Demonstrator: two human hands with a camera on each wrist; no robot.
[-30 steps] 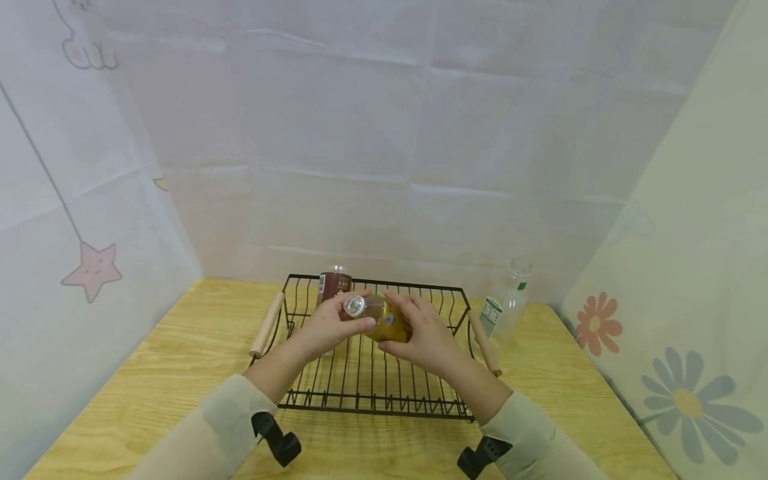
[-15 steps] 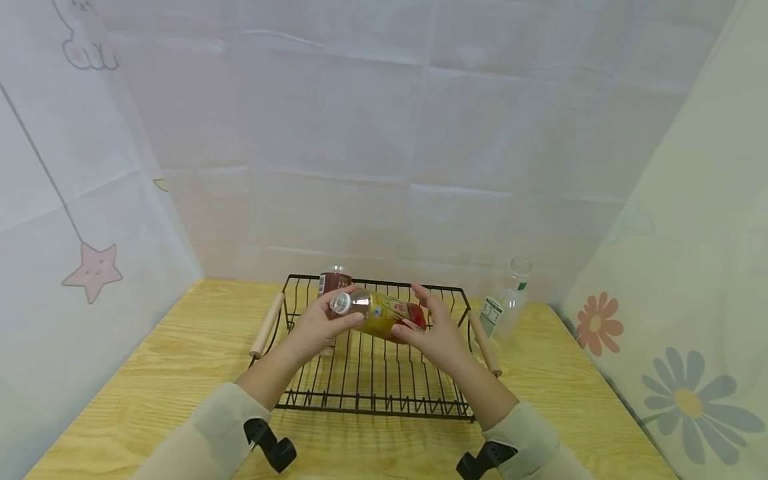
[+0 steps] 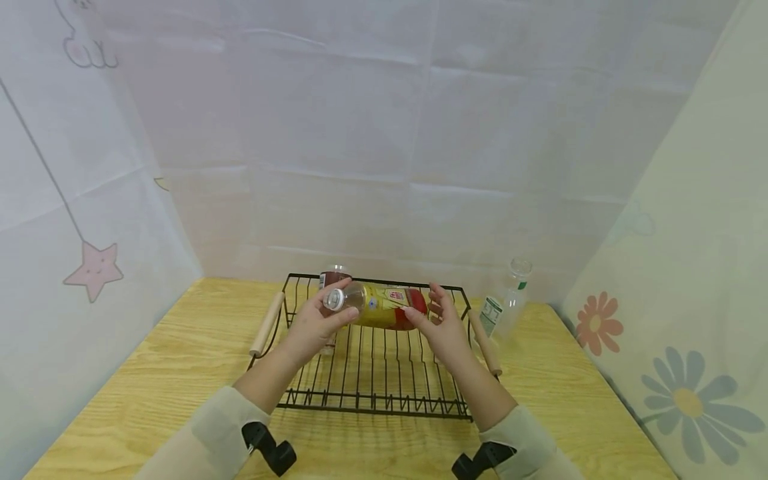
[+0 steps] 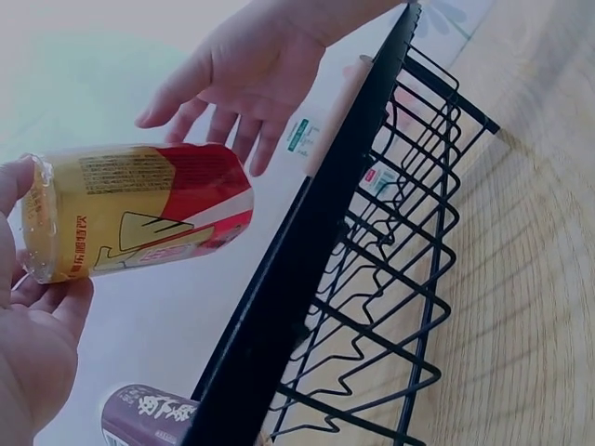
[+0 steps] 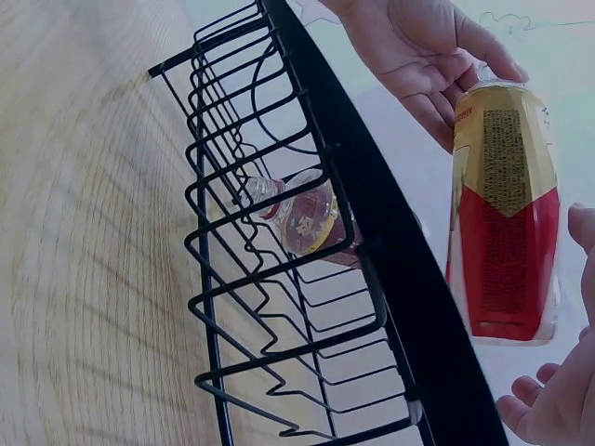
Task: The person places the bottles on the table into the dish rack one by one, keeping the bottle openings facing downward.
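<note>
A plastic bottle (image 3: 390, 307) with a yellow and red label lies nearly level above the wire dish rack (image 3: 375, 403). My left hand (image 3: 309, 330) grips it at the clear neck end, which points left. At the red base end, my right hand (image 3: 447, 330) has its thumb and fingers spread loosely around the bottle without gripping. In the right wrist view, a gap shows between these fingers (image 5: 535, 395) and the bottle (image 5: 507, 214). Behind my left hand, a bottle with a dark red label (image 3: 333, 277) stands neck down in the rack, partly hidden.
The black rack has wooden handles, one on the left (image 3: 267, 325) and one on the right (image 3: 485, 343). Right of it stands a clear bottle (image 3: 513, 303) with a green and white label. Cloth (image 3: 336, 200) hangs behind the wooden table (image 3: 150, 373).
The bottle has turned from slanted to nearly level, its base swinging right and more label showing. My right hand has loosened its hold and moved right; my left hand has shifted slightly left.
</note>
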